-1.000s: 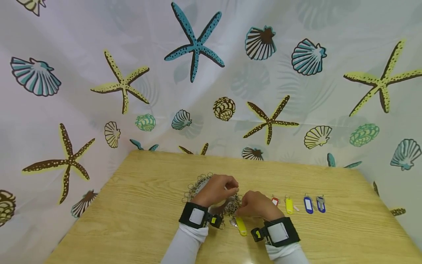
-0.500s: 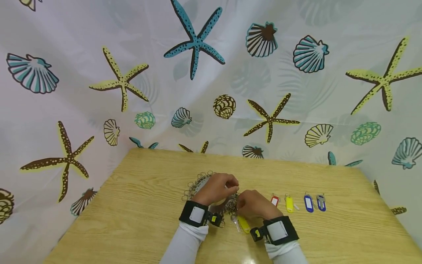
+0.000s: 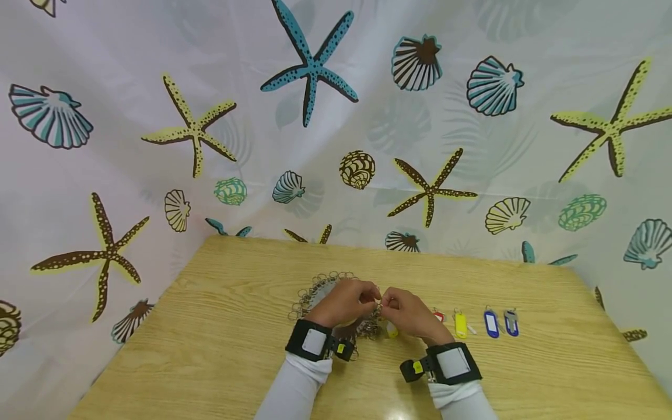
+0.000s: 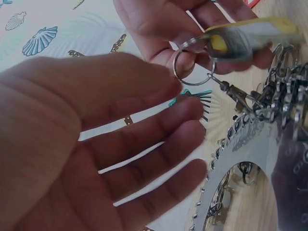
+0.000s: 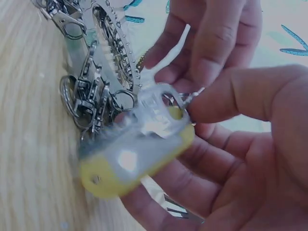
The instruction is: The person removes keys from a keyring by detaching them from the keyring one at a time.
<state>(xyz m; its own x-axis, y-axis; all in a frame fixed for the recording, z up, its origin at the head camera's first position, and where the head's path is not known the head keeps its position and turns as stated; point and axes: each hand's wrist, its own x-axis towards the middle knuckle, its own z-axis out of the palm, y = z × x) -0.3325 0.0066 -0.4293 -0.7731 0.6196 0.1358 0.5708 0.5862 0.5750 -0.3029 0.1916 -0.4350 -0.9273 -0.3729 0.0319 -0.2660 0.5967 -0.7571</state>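
A metal key ring point(image 4: 192, 83) hangs between my two hands, carrying a yellow key tag point(image 5: 103, 180) and a silver key point(image 5: 156, 110). My left hand point(image 3: 346, 300) pinches the ring's edge with thumb and index finger, its other fingers spread loosely. From the other side, my right hand point(image 3: 412, 315) pinches the ring beside the tag, which dangles below its fingers. A small clasp point(image 4: 236, 94) touches or links to the ring. This clasp belongs to a grey disc point(image 4: 231, 159) edged with several clips and rings, partly hidden under my left hand in the head view.
Right of my hands, a red key tag point(image 3: 438, 317), a yellow key tag with a key point(image 3: 461, 325) and two blue key tags point(image 3: 491, 324) lie in a row on the wooden table point(image 3: 236, 361). A patterned curtain point(image 3: 336, 134) stands behind.
My right hand has risen and come up to the left fingertips, lifting the yellow tag and key off the table. The left hand has barely moved.
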